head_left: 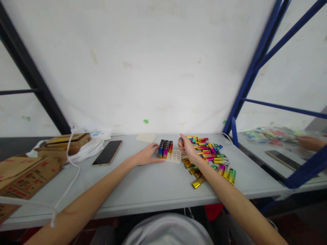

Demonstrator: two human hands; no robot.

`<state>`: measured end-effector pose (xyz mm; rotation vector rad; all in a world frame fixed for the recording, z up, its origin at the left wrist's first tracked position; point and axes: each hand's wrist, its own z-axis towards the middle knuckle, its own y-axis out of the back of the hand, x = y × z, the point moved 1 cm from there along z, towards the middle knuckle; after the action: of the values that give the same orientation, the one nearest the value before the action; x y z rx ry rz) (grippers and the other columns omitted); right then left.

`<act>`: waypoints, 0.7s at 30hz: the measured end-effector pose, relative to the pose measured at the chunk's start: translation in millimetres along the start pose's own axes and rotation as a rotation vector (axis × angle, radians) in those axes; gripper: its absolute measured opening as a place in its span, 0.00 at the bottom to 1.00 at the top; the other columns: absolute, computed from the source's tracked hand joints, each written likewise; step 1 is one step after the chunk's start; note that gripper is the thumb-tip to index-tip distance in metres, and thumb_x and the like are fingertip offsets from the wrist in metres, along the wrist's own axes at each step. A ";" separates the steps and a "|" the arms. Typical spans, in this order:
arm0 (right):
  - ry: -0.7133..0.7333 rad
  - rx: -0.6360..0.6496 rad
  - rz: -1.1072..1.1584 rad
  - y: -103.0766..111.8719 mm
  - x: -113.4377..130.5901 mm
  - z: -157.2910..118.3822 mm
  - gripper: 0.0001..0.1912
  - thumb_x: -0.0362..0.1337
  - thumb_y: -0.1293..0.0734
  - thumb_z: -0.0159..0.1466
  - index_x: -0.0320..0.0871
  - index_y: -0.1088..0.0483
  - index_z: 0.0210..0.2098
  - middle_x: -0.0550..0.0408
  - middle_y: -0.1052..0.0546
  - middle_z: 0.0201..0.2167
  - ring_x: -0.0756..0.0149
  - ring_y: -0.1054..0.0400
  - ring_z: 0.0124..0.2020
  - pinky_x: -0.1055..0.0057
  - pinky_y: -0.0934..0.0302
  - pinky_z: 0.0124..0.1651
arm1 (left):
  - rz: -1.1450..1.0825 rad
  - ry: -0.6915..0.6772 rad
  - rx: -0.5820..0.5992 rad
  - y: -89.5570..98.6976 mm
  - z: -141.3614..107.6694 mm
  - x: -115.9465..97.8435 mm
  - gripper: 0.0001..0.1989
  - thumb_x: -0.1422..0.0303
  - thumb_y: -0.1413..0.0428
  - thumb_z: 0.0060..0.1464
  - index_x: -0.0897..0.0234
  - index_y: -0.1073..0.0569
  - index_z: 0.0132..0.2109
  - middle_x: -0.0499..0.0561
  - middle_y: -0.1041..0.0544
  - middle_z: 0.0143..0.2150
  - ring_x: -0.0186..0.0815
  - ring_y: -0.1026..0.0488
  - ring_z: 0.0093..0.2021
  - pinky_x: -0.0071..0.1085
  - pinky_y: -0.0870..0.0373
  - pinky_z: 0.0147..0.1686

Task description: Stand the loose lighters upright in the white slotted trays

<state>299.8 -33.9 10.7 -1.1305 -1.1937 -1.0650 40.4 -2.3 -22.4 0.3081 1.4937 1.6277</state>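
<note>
A white tray with round holes (175, 156) lies mid-table, its left part filled with several upright metallic cylinders with black tops (165, 150). Around the tray's left edge my left hand (148, 154) rests with thumb and fingers spread apart and nothing held. Just right of the tray, my right hand (186, 147) is closed around a cylinder with a dark end, mostly hidden by the fingers. Many shiny cylinders in gold, red, green and pink (209, 153) lie in a loose pile beside and under my right forearm. Behind the tray sits a second white holed tray (145, 137).
A phone (107, 153) lies left of my left hand. Cardboard boxes (28, 173), white bags and a white cable (74, 163) occupy the far left. Blue metal frame posts (251, 73) stand at right; beyond them are another phone (282, 160), plastic bags and another person's hand.
</note>
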 end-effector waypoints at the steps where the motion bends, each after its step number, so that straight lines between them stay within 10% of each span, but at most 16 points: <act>1: -0.004 -0.019 -0.019 -1.1 0.3 -0.8 0.30 0.55 0.45 0.72 0.48 0.51 0.18 0.66 0.54 0.15 0.74 0.66 0.17 0.72 0.69 0.20 | 0.001 0.000 0.001 -0.5 0.2 0.6 0.44 0.34 0.40 0.59 0.66 0.28 0.66 0.66 0.29 0.66 0.56 0.29 0.66 0.48 0.35 0.71; 10: 0.081 -0.071 -0.132 -1.2 -4.9 -4.7 0.24 0.47 0.46 0.69 0.50 0.49 0.18 0.62 0.49 0.13 0.72 0.61 0.15 0.71 0.65 0.19 | -0.021 -0.019 -0.007 2.5 -0.3 -2.9 0.41 0.35 0.40 0.59 0.62 0.26 0.65 0.63 0.26 0.64 0.56 0.28 0.65 0.49 0.33 0.70; 21: 0.203 0.025 -0.092 -1.3 -5.2 1.0 0.36 0.76 0.38 0.62 0.47 0.31 0.30 0.63 0.43 0.19 0.72 0.53 0.17 0.71 0.57 0.21 | -0.008 -0.014 0.000 2.2 0.2 -3.2 0.42 0.35 0.40 0.59 0.64 0.27 0.66 0.64 0.27 0.65 0.56 0.29 0.65 0.48 0.34 0.70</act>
<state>297.9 -33.0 5.7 -0.9312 -1.1029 -1.2017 41.4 -4.3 -19.2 0.3124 1.4832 1.6156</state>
